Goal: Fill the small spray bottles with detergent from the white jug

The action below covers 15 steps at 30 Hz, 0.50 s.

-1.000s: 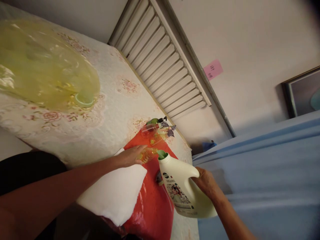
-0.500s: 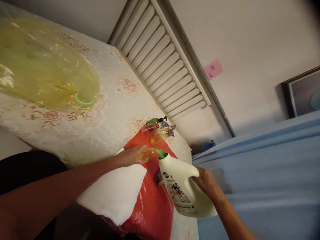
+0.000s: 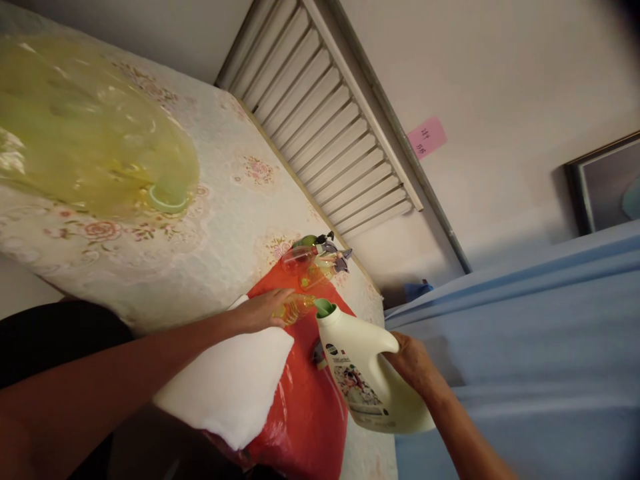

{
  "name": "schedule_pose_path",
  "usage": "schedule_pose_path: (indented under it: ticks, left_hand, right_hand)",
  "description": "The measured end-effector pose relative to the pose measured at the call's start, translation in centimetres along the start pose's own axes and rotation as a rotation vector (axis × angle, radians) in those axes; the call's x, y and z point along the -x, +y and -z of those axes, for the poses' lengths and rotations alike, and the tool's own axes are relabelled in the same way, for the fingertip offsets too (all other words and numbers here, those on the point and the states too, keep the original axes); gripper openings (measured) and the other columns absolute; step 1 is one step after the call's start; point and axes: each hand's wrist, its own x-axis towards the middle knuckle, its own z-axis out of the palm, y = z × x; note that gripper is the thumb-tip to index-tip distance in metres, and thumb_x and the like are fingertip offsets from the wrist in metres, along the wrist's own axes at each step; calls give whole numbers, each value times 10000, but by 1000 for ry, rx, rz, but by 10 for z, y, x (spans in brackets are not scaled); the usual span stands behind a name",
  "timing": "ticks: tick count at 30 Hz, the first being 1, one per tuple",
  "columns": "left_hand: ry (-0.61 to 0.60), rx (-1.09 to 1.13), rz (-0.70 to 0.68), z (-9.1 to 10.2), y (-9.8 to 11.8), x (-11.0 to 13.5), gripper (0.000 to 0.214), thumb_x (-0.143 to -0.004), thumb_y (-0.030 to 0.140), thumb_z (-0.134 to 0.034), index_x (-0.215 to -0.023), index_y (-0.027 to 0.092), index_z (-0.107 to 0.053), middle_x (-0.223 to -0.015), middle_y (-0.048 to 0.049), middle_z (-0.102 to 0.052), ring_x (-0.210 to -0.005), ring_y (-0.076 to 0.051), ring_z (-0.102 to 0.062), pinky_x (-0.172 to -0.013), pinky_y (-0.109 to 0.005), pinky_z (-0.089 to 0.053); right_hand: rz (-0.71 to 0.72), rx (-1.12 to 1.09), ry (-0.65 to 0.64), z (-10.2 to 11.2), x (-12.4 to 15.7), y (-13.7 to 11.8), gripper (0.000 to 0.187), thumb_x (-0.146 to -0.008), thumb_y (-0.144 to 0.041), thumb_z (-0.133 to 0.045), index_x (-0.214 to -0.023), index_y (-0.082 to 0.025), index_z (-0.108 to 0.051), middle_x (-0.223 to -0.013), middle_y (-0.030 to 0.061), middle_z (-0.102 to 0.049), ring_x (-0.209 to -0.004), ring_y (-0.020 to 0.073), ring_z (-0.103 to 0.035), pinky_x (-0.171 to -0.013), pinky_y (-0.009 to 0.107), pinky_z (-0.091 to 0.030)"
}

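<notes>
The picture is rolled sideways. My right hand (image 3: 413,367) grips the handle of a large white detergent jug (image 3: 367,377), tilted so its green spout (image 3: 323,308) meets the mouth of a small clear bottle (image 3: 295,308) holding yellow liquid. My left hand (image 3: 260,312) holds that small bottle steady over a red plastic sheet (image 3: 305,407). Two more clear spray bottles (image 3: 313,259) with grey trigger heads lie just beyond on the same sheet.
A table with a floral lace cloth (image 3: 220,220) carries a yellow-green plastic cover (image 3: 85,133) and a white folded cloth (image 3: 235,387). Behind are a slatted white radiator (image 3: 330,133), a wall with a pink note (image 3: 426,138), and blue fabric (image 3: 525,347) at right.
Almost nothing has moved; the jug has risen slightly while both hands keep their hold.
</notes>
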Motion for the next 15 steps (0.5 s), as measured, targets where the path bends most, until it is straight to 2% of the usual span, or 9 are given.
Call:
schedule_pose_path:
  ticks: [6, 15]
  left_hand:
    - [17, 3, 21, -3, -4, -1, 769, -740, 359, -767, -1427, 336, -422, -1382, -67, -584, -1285, -358, -537, -1041, -456, -463]
    - [4, -6, 22, 2, 5, 2, 739, -754, 354, -752, -1419, 331, -431, -1385, -60, -581, -1289, -358, -541, -1025, -441, -469]
  right_hand:
    - [12, 42, -2, 1, -2, 1, 220, -820, -353, -532, -757, -192, -668, -747, 29, -740, -807, 233, -705, -639, 240, -468]
    - [12, 29, -3, 0, -2, 3, 234, -825, -348, -517, -783, -186, -680, -761, 39, -744, -785, 233, -706, -629, 252, -462]
